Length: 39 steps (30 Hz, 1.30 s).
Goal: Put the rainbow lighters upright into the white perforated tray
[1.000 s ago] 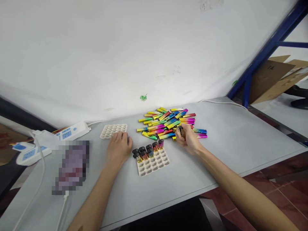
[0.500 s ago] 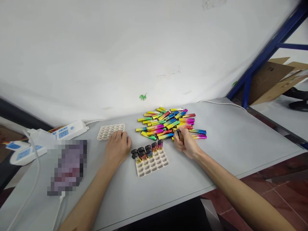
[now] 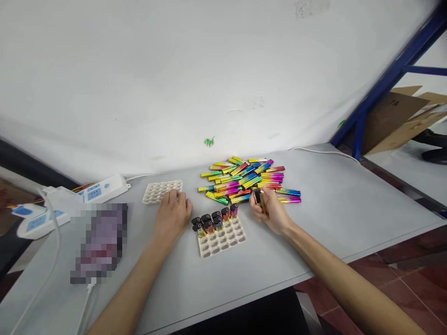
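Drawn nearer, the held lighter [image 3: 259,198] slants (black end [image 3: 257,192] away, leftward).

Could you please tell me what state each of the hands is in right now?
Left hand: loosely open, palm down, by the white tray.
Right hand: closed on a black-and-gold piece.

glossy, metallic-looking coloured cases [image 3: 232,178] at centre, smooth black plastic-looking caps [image 3: 218,220] and matt moulded tray [image 3: 218,250] at 6 o'clock, smooth grey tabletop [image 3: 195,288], white plastic power strip [image 3: 117,187] at 9 o'clock, matt brown cardboard [image 3: 387,118] toward 3 o'clock
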### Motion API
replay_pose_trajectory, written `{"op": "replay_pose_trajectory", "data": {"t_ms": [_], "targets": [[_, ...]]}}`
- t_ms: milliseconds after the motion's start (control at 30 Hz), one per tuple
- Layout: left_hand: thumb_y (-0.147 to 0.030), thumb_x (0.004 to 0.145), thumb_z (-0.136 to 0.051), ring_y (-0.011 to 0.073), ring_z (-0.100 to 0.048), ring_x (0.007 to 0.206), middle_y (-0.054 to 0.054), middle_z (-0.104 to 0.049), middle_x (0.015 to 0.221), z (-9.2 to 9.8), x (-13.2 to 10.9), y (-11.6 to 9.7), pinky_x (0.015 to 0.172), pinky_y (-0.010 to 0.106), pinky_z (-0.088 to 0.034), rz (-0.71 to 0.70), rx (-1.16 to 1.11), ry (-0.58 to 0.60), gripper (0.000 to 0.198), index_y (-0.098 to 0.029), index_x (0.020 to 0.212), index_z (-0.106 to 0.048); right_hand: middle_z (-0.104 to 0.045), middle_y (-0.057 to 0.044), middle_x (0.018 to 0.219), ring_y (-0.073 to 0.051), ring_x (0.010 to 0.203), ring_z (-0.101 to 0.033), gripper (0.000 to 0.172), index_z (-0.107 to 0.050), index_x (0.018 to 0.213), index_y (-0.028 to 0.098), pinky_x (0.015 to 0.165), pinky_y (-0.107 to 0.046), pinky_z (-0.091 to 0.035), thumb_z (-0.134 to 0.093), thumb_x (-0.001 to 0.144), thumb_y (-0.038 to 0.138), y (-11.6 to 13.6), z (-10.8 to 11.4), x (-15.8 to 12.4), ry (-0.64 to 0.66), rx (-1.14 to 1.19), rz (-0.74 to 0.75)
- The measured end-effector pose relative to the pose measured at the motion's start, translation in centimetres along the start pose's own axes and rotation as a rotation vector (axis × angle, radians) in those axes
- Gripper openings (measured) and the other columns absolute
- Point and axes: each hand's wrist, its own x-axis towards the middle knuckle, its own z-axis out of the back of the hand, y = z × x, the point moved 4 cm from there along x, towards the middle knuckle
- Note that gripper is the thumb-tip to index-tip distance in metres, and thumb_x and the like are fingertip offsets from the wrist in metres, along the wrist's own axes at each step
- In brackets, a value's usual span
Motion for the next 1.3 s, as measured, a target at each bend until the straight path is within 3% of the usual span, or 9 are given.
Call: {"op": "replay_pose_trajectory", "data": {"t_ms": [233, 467, 800, 1033, 1300], "targets": [[-0.025, 0.097, -0.038, 0.0320, -0.055, 0.095, 0.016, -0.060, 0.094, 0.2, -0.1, -0.3, 0.083, 0.044, -0.044, -0.047, 0.009, 0.007, 0.027, -0.016, 0.089, -0.062, -0.058, 0.000, 0.076, -0.013, 0.062, -0.053, 0.035, -0.057, 0.085, 0.020, 0.057, -0.026, -0.039, -0.060, 0.088, 0.054, 0.7, -0.2, -0.4, 0.008, -0.199, 0.152], [-0.022, 0.099, -0.035, 0.0314, -0.055, 0.093, 0.015, -0.061, 0.091, -0.4, -0.4, -0.9, 0.083, 0.043, -0.043, -0.067, -0.027, 0.015, 0.031, -0.016, 0.088, -0.063, -0.052, 0.001, 0.070, -0.013, 0.063, -0.048, 0.033, -0.059, 0.073, 0.020, 0.059, -0.028, -0.042, -0.073, 0.081, 0.049, 1.9, -0.6, -1.3, 0.022, -0.484, 0.357], [-0.021, 0.098, -0.037, 0.0296, -0.056, 0.090, 0.013, -0.062, 0.089, -0.2, -0.8, -1.2, 0.079, 0.041, -0.041, -0.052, -0.071, -0.002, 0.029, -0.018, 0.087, -0.064, -0.072, -0.007, 0.091, -0.022, 0.076, -0.067, 0.025, -0.073, 0.095, 0.027, 0.062, -0.033, -0.054, -0.071, 0.084, 0.050, 1.0, -4.3, -4.0, -0.109, -0.869, 0.566], [-0.023, 0.100, -0.037, 0.0268, -0.058, 0.090, 0.012, -0.063, 0.093, -0.5, -1.2, -1.3, 0.072, 0.035, -0.041, -0.039, -0.087, 0.014, 0.029, -0.019, 0.089, -0.063, -0.073, -0.008, 0.097, -0.021, 0.074, -0.066, 0.025, -0.072, 0.102, 0.025, 0.064, -0.034, -0.050, -0.063, 0.092, 0.046, 0.1, -5.5, -3.5, -0.125, -1.161, 0.610], [-0.023, 0.101, -0.036, 0.0266, -0.059, 0.091, 0.012, -0.064, 0.091, -0.6, -1.1, -1.3, 0.071, 0.034, -0.041, -0.045, -0.106, 0.018, 0.030, -0.019, 0.089, -0.063, -0.073, -0.006, 0.092, -0.020, 0.069, -0.065, 0.019, -0.071, 0.102, 0.025, 0.050, -0.030, -0.030, -0.061, 0.095, 0.039, 0.2, -6.7, -3.7, -0.170, -1.557, 0.533]]}}
